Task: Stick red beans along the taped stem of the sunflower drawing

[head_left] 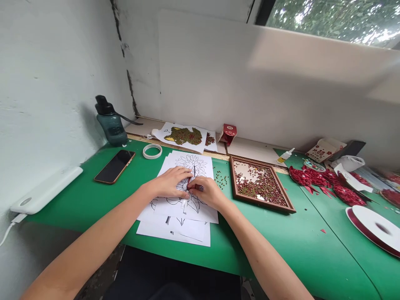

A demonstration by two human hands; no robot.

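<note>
A stack of white sheets with a black line drawing of a flower (187, 196) lies on the green table (281, 246) before me. My left hand (170, 182) rests flat on the drawing, fingers pressed down near its middle. My right hand (208, 192) is beside it, fingers curled in a pinch at the same spot on the flower. Something small and dark sits between the fingertips; I cannot make it out. A few loose beans (221, 179) lie just right of the sheets.
A wooden frame tray of red and green beans (261, 183) lies right of the sheets. A phone (114, 166), tape ring (152, 151), dark water bottle (110, 121) and white power bank (45, 190) are left. A finished bean picture (184, 136), glue bottle (285, 156), red ribbon pieces (325, 183) and ribbon spool (375, 227) are behind and right.
</note>
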